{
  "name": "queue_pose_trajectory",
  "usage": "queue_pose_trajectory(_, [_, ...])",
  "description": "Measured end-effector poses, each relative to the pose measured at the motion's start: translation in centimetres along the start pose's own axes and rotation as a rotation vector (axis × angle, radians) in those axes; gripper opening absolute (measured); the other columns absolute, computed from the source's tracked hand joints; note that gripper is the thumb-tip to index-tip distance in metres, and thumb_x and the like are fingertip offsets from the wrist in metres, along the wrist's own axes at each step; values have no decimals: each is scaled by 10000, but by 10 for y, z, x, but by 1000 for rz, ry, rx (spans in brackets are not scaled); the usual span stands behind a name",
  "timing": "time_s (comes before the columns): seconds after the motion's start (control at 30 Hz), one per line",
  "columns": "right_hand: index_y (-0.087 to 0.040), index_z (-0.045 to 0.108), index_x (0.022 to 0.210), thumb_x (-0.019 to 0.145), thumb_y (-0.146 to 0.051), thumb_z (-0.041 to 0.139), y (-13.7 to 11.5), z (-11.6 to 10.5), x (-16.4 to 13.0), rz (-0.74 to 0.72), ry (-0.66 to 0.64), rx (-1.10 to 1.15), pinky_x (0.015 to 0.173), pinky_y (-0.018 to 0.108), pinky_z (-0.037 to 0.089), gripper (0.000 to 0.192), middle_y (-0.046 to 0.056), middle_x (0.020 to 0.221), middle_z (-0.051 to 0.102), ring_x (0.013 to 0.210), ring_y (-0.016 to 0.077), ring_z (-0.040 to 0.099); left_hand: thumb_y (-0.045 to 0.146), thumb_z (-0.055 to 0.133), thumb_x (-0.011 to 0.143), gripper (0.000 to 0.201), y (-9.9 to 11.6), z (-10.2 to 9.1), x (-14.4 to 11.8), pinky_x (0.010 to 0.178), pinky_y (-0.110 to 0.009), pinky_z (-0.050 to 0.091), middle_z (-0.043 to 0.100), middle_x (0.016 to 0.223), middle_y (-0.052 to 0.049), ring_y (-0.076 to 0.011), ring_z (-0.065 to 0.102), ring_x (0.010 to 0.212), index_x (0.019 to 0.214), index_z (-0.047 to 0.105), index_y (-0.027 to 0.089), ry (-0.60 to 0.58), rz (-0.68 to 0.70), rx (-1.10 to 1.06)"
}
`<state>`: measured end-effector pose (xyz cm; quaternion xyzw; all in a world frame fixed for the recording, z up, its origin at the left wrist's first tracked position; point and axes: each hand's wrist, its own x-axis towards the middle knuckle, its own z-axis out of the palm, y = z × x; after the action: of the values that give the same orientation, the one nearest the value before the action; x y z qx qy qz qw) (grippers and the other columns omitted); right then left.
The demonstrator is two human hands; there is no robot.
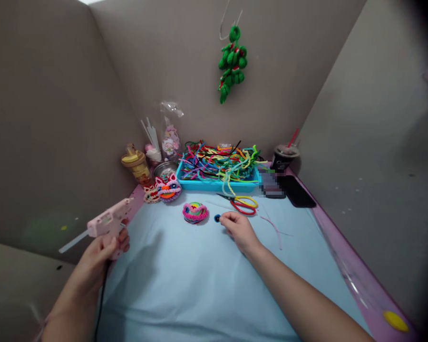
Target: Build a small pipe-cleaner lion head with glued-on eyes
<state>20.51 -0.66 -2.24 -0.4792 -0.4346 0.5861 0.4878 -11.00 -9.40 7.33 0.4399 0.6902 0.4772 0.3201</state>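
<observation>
My left hand (110, 247) is wrapped round the handle of a pale pink hot glue gun (109, 218), raised at the left of the table with a white glue stick (73, 241) jutting from its back end. Between the fingertips of my right hand (238, 229) is a small round dark blue piece with a black centre (217, 218). Just left of that piece lies a pink pipe-cleaner craft (195, 213) with a green and yellow middle and a blue eye-like spot. Red and yellow scissors (242, 205) lie beyond my right hand, blades toward the left.
A blue tray (214, 185) heaped with coloured pipe cleaners stands at the back. Two finished-looking lion-head crafts (169, 188), a yellow cup (137, 166) and a metal bowl (164, 169) are at back left. A dark drink cup (284, 157) and black phone (298, 191) are at back right.
</observation>
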Motion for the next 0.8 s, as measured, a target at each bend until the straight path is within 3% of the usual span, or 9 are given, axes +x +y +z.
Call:
queue_pose_trajectory(0.13, [-161, 589, 637, 635, -362, 677, 0, -1, 0, 3, 2, 23, 382, 198, 199, 219, -79, 444, 383, 384, 47, 263, 606, 688, 533, 556, 2, -1, 0, 445, -222, 242, 261, 569, 67, -76, 240, 483, 909, 492, 246, -9, 3, -303])
queue_pose_trajectory(0.27, [-152, 586, 645, 623, -347, 681, 1, 2, -1, 42, -8, 63, 387, 196, 185, 218, -78, 442, 402, 380, 39, 265, 595, 707, 563, 560, -4, 2, -1, 428, -205, 222, 413, 606, 54, -61, 303, 472, 941, 532, 221, -45, -46, -326])
queue_pose_trajectory(0.37, [-149, 581, 647, 614, -336, 673, -2, 4, -2, 89, -18, 94, 384, 196, 137, 210, -80, 428, 394, 372, 37, 261, 567, 713, 575, 553, -10, 25, -5, 439, -203, 282, 527, 655, 10, -81, 415, 505, 918, 570, 159, -148, -118, -221])
queue_pose_trajectory(0.47, [-150, 579, 632, 600, -330, 675, -7, 4, -3, 100, -13, 117, 382, 199, 123, 206, -81, 426, 392, 369, 36, 256, 618, 673, 585, 533, -15, 59, -10, 427, -209, 306, 493, 549, 31, -82, 417, 447, 793, 572, 138, -382, -177, -76])
queue_pose_trajectory(0.57, [-148, 583, 620, 588, -321, 687, -9, 3, -3, 91, 1, 150, 378, 199, 127, 204, -75, 440, 416, 371, 32, 258, 640, 667, 573, 565, -17, 91, -16, 396, -197, 297, 511, 551, 43, -65, 401, 393, 819, 562, 141, -471, -206, -65])
queue_pose_trajectory(0.7, [-145, 586, 600, 583, -310, 711, -4, 3, 1, 95, -14, 214, 371, 192, 125, 207, -72, 437, 421, 368, 29, 261, 617, 667, 613, 540, -18, 116, -26, 368, -173, 282, 547, 543, 30, -65, 433, 373, 847, 544, 146, -511, -246, -189])
queue_pose_trajectory(0.8, [-147, 583, 623, 550, -299, 766, -2, 1, 3, 151, -129, 400, 378, 181, 127, 249, -52, 484, 472, 391, 30, 286, 590, 685, 634, 502, -15, 125, -35, 354, -153, 297, 523, 555, 30, -57, 421, 404, 818, 539, 147, -576, -291, -420])
